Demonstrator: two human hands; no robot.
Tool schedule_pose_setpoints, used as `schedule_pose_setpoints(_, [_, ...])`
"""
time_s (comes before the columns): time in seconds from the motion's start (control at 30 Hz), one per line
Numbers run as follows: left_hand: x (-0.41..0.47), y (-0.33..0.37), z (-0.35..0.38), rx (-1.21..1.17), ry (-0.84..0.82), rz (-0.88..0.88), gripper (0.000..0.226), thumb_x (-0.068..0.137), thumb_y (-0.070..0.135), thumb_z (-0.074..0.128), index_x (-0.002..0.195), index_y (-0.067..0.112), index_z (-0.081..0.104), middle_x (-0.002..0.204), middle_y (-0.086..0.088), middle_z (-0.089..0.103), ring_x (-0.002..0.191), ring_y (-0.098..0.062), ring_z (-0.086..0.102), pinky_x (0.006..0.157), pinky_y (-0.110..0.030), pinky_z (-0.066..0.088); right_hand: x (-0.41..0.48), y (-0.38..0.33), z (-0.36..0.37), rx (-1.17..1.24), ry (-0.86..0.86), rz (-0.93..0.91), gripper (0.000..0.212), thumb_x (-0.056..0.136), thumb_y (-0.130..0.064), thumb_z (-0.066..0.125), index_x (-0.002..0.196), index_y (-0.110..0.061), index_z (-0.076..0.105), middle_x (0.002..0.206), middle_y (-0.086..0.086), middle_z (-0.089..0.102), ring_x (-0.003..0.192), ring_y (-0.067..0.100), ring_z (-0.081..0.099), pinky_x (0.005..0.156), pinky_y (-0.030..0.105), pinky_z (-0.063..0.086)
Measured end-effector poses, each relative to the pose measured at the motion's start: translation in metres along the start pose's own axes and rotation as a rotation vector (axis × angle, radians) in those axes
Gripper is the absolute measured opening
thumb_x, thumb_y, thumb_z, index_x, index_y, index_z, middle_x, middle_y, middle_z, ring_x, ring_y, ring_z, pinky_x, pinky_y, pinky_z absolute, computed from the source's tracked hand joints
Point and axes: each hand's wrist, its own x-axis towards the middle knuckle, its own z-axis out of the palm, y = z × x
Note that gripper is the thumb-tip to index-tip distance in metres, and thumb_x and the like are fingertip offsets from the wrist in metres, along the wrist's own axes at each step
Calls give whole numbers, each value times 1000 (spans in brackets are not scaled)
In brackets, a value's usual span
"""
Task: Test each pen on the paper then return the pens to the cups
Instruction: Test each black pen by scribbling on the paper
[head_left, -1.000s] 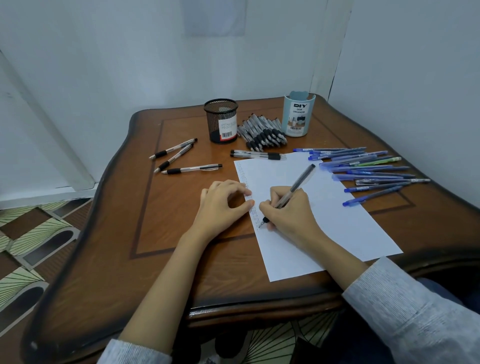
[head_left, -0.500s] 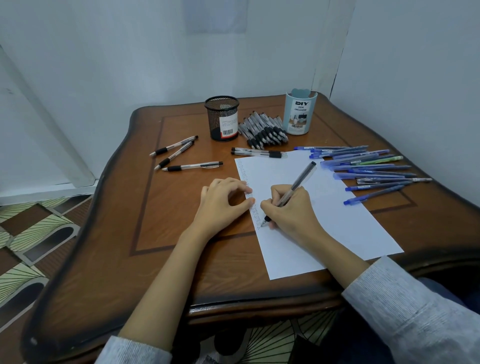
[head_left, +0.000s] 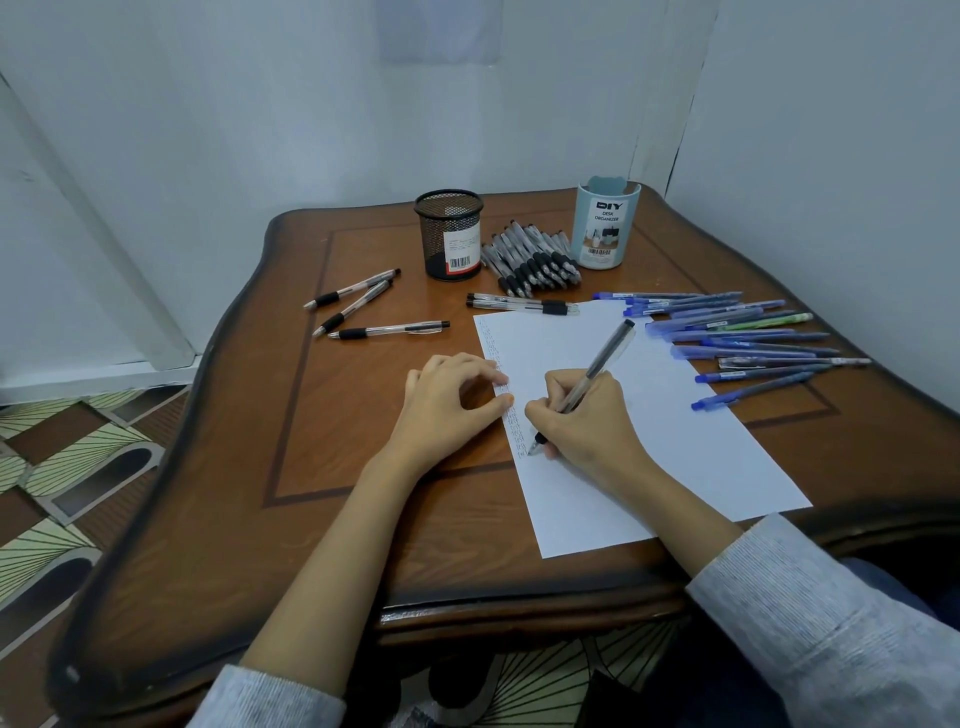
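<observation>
Wooden table (head_left: 363, 519), paper (head_left: 675, 467), pens (head_left: 535, 260) (seemingly sorted), cups (head_left: 449, 234)

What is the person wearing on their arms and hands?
Light grey ribbed sleeves: the left sleeve and right sleeve are pushed up toward the elbows. The left hand and right hand are bare: no gloves or watch show.
</observation>
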Motion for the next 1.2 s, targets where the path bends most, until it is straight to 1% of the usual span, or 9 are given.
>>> schedule_pose_setpoints(0.17, [0, 0, 0, -6, 0, -1, 16, 86, 40, 64, 101, 35, 65, 116, 22, 56, 110, 1, 36, 88, -27, 17, 0, 4, 2, -20, 15, -14, 40, 83, 6, 59, 53, -9, 36, 50, 8, 37, 36, 10, 51, 40, 18, 43])
schedule_pose_setpoints(0.3, [0, 0, 0, -12, -5, -2, 15, 85, 42, 64, 100, 37, 64, 115, 24, 54, 112, 0, 37, 89, -28, 17, 4, 2, 0, 53, 12, 74, 35, 86, 0, 60, 57, -6, 42, 52, 11, 44, 36, 11, 50, 39, 18, 40])
schedule_pose_setpoints(0.37, [1, 0, 0, -13, -8, -1, 16, 85, 42, 64, 101, 36, 65, 118, 22, 53, 112, 0, 37, 90, -29, 18, 6, -2, -3, 213, 16, 180, 34, 92, -11, 59, 60, -6, 47, 56, 12, 51, 39, 10, 44, 37, 16, 34])
schedule_pose_setpoints(0.43, [1, 0, 0, -3, -8, -4, 19, 87, 41, 62, 104, 34, 65, 121, 19, 53, 111, 1, 37, 92, -29, 18, 8, -6, -5, 323, 15, 265, 34, 98, -29, 51, 69, -11, 51, 53, 3, 54, 40, 7, 41, 38, 15, 33])
schedule_pose_setpoints(0.53, [2, -1, 0, -3, -8, -30, 18, 93, 34, 55, 108, 33, 64, 124, 18, 54, 111, 2, 37, 94, -29, 18, 9, -8, -7, 357, 7, 313, 33, 99, -49, 34, 97, -21, 52, 43, -5, 43, 37, 5, 35, 40, 18, 31])
schedule_pose_setpoints(0.73, [3, -1, -1, -53, 17, -73, 26, 97, 17, 47, 107, 29, 67, 124, 15, 57, 119, -5, 41, 93, -28, 19, 7, -7, -10, 379, -56, 230, 34, 103, -36, 37, 108, -19, 66, 43, 0, 44, 36, 7, 35, 36, 18, 29])
schedule_pose_setpoints(0.87, [3, 0, -2, -79, 10, -82, 25, 96, 17, 50, 108, 30, 67, 124, 16, 57, 120, -6, 40, 93, -28, 18, 8, -9, -10, 392, -73, 266, 41, 103, -41, 27, 109, -21, 62, 42, 0, 38, 36, 8, 30, 37, 18, 27])
schedule_pose_setpoints(1.07, [3, 2, -1, 15, -40, -64, 29, 98, 18, 44, 118, 32, 60, 137, 14, 49, 126, -3, 33, 93, -26, 13, 8, -5, -8, 345, -61, 220, 32, 102, -29, 34, 97, -13, 61, 41, 1, 35, 35, 9, 26, 36, 21, 23])
schedule_pose_setpoints(1.2, [5, 4, -4, 5, -76, -68, 28, 98, 18, 44, 117, 32, 59, 135, 14, 51, 125, -5, 34, 93, -28, 16, 9, -3, -7, 415, -87, 256, 41, 101, -24, 25, 103, -14, 64, 40, 0, 35, 36, 8, 27, 37, 20, 24])
